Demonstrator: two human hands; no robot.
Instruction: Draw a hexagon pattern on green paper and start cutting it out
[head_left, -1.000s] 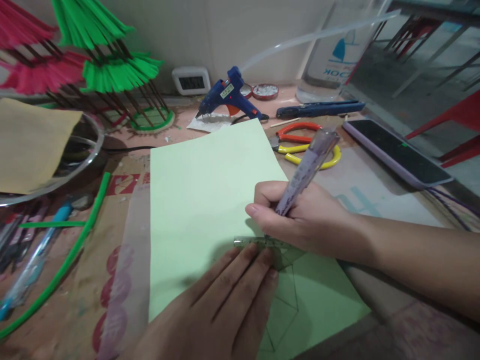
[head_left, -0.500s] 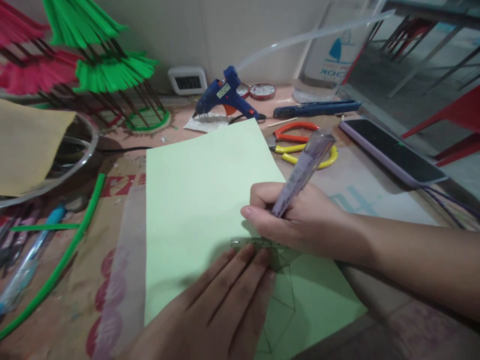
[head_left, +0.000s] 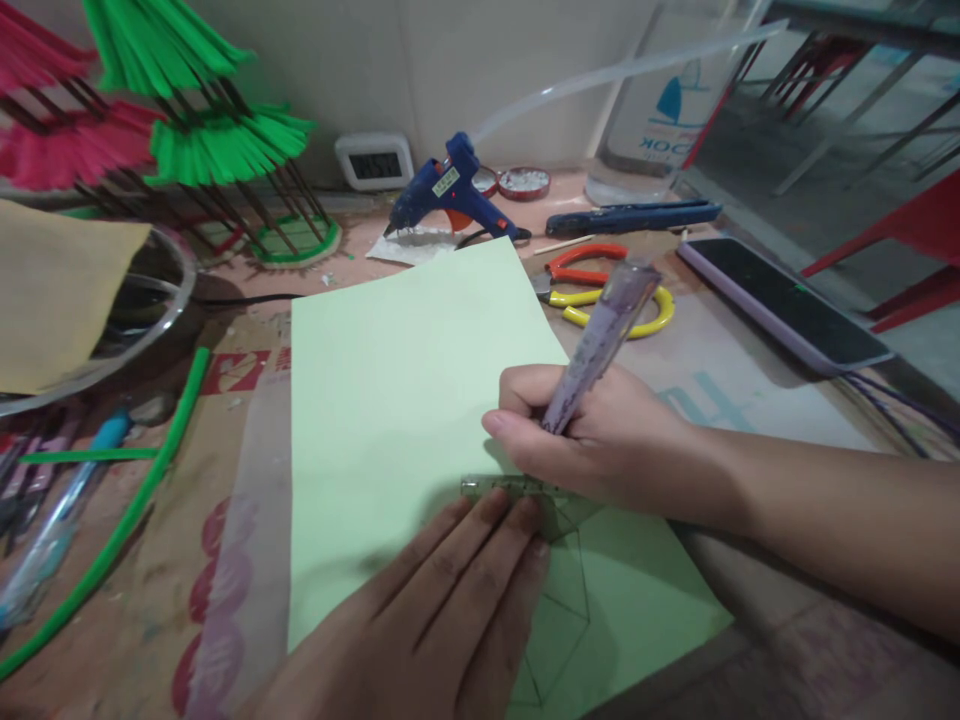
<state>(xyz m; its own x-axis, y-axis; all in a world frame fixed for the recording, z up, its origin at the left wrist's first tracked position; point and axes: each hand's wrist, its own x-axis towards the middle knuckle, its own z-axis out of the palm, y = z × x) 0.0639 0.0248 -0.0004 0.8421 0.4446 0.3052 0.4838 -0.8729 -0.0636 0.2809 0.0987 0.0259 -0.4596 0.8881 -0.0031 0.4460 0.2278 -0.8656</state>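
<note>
A pale green sheet of paper point(head_left: 375, 400) lies at the middle of the table, with thin drawn lines forming an angular figure on its lower right. Flat across a short clear ruler point(head_left: 480, 485), my left hand point(head_left: 442, 600) presses with its fingers stretched out, over the lower part of the sheet. My right hand point(head_left: 592, 440) is closed round a purple patterned pen point(head_left: 596, 350), just above the ruler's right part. The pen leans up to the right; its tip is hidden behind my fingers.
Behind the paper are a blue glue gun point(head_left: 450, 190), pliers point(head_left: 585, 265), a blue cutter point(head_left: 634, 217) and a white digital clock point(head_left: 375, 162). A phone point(head_left: 784, 300) lies right. Green and pink tiered models point(head_left: 232, 145), a bowl point(head_left: 169, 320) and a green strip point(head_left: 131, 530) are left.
The pen's upper end has tipped slightly to the left. Both hands, the ruler and the paper look almost the same.
</note>
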